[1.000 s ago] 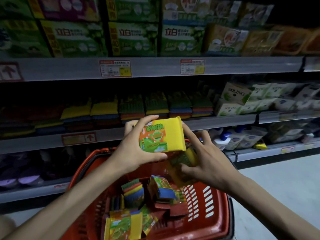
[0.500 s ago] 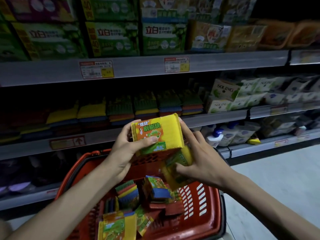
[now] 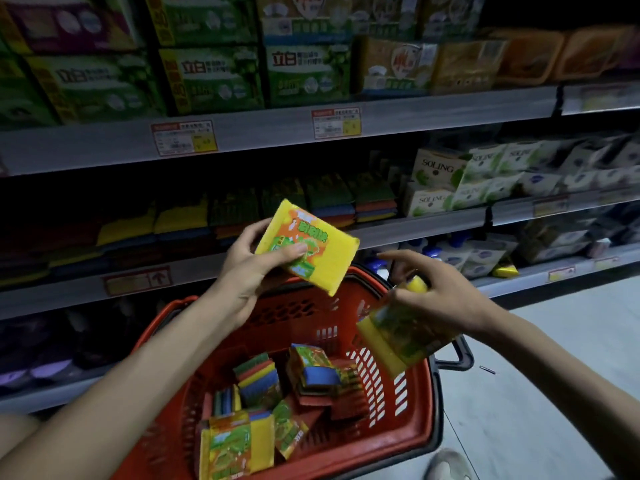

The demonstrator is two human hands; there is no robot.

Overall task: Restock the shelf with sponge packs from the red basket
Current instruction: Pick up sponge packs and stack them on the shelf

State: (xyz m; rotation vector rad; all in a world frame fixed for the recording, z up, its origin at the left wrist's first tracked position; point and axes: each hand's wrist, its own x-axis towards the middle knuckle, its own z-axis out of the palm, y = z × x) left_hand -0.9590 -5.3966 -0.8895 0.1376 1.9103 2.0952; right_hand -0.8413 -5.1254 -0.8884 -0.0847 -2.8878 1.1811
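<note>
Above the red basket [image 3: 298, 317], the left hand [image 3: 249, 268] gripped a yellow sponge pack [image 3: 311, 244], tilted, with the thumb across its printed face. Beside it but apart, the right hand [image 3: 446, 292] clutched a second sponge pack [image 3: 405, 337] from above, over the basket's right rim. More packs [image 3: 259, 379] lay jumbled in the basket. Behind, the middle shelf [image 3: 415, 223] carried stacked sponges [image 3: 332, 202].

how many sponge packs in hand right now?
2. One yellow pack gripped in the left hand above the far rim of the red basket; a second pack held by the right hand over its right side. Others lie in the basket.
</note>
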